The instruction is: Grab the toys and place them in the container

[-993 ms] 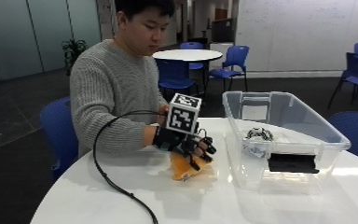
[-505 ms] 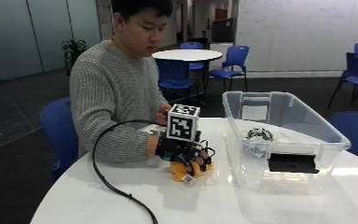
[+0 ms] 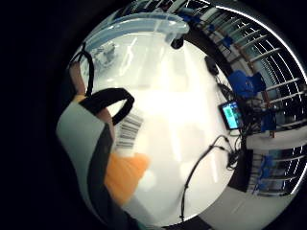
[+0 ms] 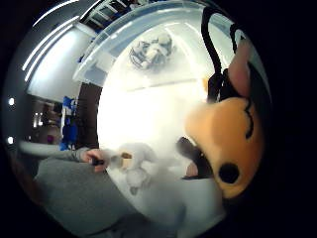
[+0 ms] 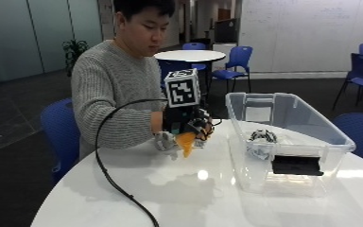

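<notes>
At the centre of the outside view, the gloved right hand (image 5: 191, 125) clutches an orange plush toy (image 5: 185, 141) lifted off the white desk (image 5: 169, 189); the clear plastic container (image 5: 295, 142) stands right of it.

Round white bench (image 5: 187, 189): smooth, glossy surface showing reflections. Clear rectangular plastic container (image 5: 295, 137): transparent, shiny walls. Orange and grey plush toy (image 5: 183, 141): soft matt cloth; person's grey knitted sweater (image 5: 109, 99): ribbed, matt.

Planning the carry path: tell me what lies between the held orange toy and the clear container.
Outside view: only bare white table lies between the orange toy in the gloved right hand and the container.
</notes>
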